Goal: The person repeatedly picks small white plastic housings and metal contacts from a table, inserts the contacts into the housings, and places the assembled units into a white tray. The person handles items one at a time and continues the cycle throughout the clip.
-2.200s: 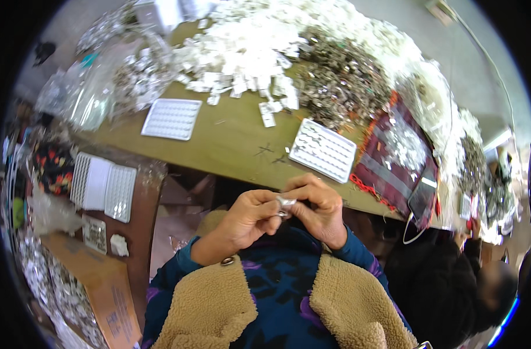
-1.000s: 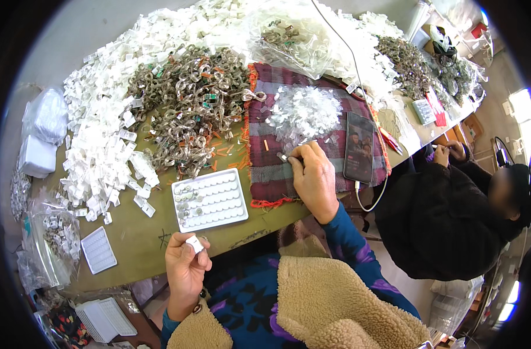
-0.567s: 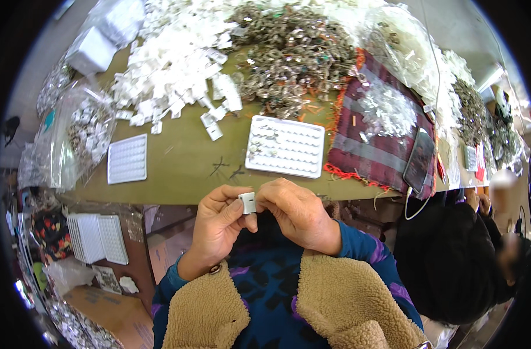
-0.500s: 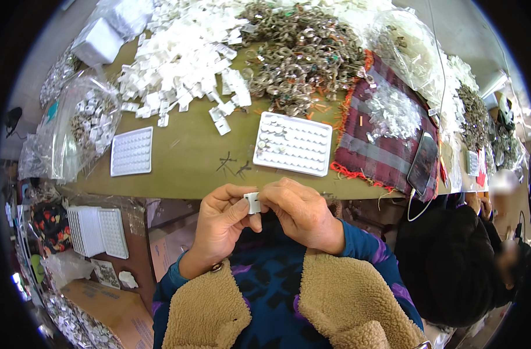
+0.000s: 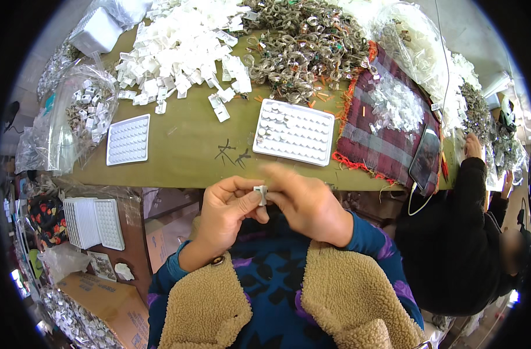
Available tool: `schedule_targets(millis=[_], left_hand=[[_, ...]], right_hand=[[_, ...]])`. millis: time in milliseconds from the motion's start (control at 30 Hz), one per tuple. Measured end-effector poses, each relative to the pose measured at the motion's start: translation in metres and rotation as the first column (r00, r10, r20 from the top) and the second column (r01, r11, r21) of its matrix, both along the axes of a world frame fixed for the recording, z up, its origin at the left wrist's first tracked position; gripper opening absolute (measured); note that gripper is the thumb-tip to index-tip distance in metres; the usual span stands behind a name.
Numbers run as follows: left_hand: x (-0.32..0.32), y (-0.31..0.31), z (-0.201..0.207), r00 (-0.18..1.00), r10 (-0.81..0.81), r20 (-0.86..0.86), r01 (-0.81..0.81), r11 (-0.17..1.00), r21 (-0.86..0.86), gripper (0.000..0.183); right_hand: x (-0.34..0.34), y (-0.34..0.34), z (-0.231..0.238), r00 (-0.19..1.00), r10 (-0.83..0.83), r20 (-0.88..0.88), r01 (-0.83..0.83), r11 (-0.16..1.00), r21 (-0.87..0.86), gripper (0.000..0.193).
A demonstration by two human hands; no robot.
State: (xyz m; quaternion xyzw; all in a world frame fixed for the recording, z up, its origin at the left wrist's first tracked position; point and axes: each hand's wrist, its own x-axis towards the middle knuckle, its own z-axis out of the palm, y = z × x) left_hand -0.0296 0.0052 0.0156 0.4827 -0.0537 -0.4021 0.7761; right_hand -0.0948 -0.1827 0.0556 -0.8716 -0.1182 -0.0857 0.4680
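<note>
My left hand (image 5: 231,205) pinches a small white plastic piece (image 5: 261,191) between thumb and fingers, just in front of the table's near edge. My right hand (image 5: 313,209) is beside it, a fingertip close to or touching the piece. Motion smears its raised finger, so its grip is unclear. Beyond the hands, a white tray (image 5: 303,136) with rows of round hollows lies on the green table (image 5: 184,139); small round metallic parts sit in several hollows at its left. A second white tray (image 5: 128,139) lies farther left.
Heaps of white plastic pieces (image 5: 178,49) and clear looped parts (image 5: 306,41) cover the table's far side. A plaid cloth (image 5: 370,139) carries clear bits (image 5: 396,102) and a phone (image 5: 425,157). Stacked trays (image 5: 82,221) and a cardboard box (image 5: 111,302) stand lower left. A person (image 5: 451,250) sits at right.
My right hand's finger has lifted off the piece and blurs upward. The left hand has shifted slightly right, still pinching the piece. The person at right now reaches an arm onto the table.
</note>
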Motion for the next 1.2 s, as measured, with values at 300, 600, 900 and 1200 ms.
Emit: schedule_targets(millis=[300,600,900,1200], left_hand=[[0.007,-0.002,-0.003,0.988,0.043,-0.146,-0.059,0.992,-0.109,0.020],[0.029,0.019,-0.007,0.970,0.091,-0.227,-0.153,0.950,-0.273,0.028],[0.063,0.038,-0.014,0.930,0.023,-0.368,-0.181,0.898,-0.402,0.029],[0.069,0.039,-0.012,0.901,0.073,-0.429,-0.217,0.929,-0.298,0.038]], right_hand=[[-0.002,0.011,-0.021,0.976,-0.206,-0.069,0.217,0.952,0.218,0.012],[0.048,0.014,0.000,0.981,-0.062,-0.185,0.088,0.987,0.135,0.015],[0.166,0.023,-0.008,0.996,-0.028,0.079,0.070,0.800,-0.596,0.017],[0.137,0.020,-0.002,0.915,0.355,0.192,-0.201,0.814,-0.545,0.021]])
